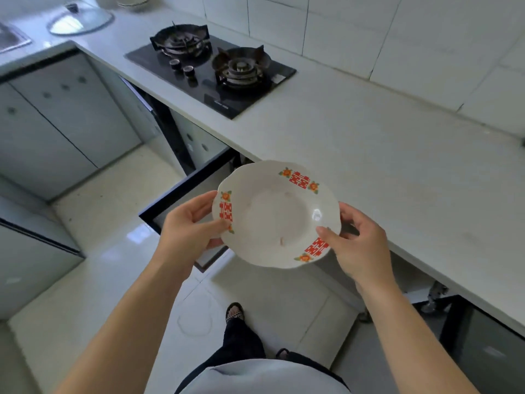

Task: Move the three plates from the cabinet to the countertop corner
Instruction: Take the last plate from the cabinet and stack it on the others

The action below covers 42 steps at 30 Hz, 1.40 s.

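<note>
Plate (pixel 277 214), glazed ceramic, looks stiff, breakable and slippery; left hand (pixel 187 226) and right hand (pixel 358 245) pinch opposite rims, just beside the counter (pixel 397 155) edge.

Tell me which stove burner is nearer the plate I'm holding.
The right-hand burner; the other burner lies beyond it, toward the glass lid.

A home kitchen. A two-burner gas hob (pixel 210 69) sits in the table (pixel 369 155), under wall tiles (pixel 369 32). Far left, perhaps a sink (pixel 11 38).
</note>
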{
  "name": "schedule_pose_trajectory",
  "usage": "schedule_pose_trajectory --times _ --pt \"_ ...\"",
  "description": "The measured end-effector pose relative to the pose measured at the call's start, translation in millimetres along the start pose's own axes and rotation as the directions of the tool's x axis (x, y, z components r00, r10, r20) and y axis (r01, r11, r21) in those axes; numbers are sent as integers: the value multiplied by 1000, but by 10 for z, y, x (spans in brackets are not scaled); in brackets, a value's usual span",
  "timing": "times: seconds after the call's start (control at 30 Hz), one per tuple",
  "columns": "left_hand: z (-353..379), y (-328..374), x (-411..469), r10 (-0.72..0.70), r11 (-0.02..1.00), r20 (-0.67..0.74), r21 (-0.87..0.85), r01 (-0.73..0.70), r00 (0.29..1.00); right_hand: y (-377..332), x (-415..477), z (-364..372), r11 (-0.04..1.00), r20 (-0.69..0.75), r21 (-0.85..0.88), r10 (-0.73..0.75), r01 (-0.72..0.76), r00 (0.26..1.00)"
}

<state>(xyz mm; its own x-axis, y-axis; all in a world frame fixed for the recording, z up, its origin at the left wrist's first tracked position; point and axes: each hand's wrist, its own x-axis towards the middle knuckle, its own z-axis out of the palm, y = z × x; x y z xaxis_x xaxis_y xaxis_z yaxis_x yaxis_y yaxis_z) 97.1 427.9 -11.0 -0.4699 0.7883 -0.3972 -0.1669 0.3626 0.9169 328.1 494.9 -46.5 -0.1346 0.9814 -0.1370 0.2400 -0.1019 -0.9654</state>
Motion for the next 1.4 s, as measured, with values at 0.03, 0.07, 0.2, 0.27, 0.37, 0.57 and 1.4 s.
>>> schedule_pose_trajectory --times 0.03,0.07,0.2,0.27,0.37,0.57,1.4 --pt "-77 16 -37 9 1000 -21 -25 -10 1000 -45 0 37 1000 27 6 -17 17 999" --pt "-147 36 -73 14 999 -41 -50 -16 999 -100 -3 75 999 55 11 -31 30 998" --pt "-430 116 -201 20 991 -124 -131 -37 992 -338 27 283 997 170 4 -72 72 983" --pt "-569 143 -247 36 987 -162 -150 -60 986 -450 56 419 995 210 6 -97 98 973" --pt "-821 173 -281 61 982 -226 -163 -99 972 -598 94 680 992 265 0 -125 130 956" --pt "-1539 145 -200 49 971 -314 -208 -119 948 -804 142 1502 991 361 -14 -119 133 925" --pt "-5149 296 454 -68 908 -565 -377 -185 822 -1840 226 5604 999 680 17 -46 47 732"
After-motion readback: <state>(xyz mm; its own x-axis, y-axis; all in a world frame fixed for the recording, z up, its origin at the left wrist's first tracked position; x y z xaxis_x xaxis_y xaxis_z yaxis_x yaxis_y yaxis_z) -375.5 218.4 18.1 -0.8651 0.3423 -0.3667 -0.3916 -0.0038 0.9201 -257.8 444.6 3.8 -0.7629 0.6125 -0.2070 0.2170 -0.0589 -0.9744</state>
